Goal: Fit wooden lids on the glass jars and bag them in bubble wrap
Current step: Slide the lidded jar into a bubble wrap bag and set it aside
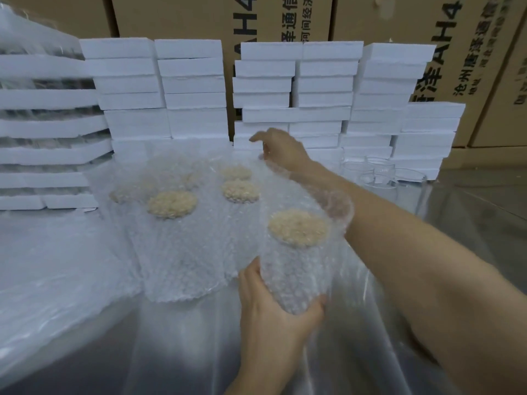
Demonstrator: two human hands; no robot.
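- The left hand (273, 303) grips the bottom of a wrapped jar (296, 269), held up at the front.
- Its lid (298, 228) shows through the bag (338, 206).
- The right hand (281, 146) pinches the bag's top edge, farther back.
- Other wrapped jars (171, 208) stand on the left.
- Bare jars (376, 178) sit by white boxes (325, 81).

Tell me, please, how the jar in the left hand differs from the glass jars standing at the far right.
The held jar sits inside bubble wrap; the glass jars are bare. The held jar carries a wooden lid; the glass jars show none. The left hand grips the held jar; the glass jars stand untouched.
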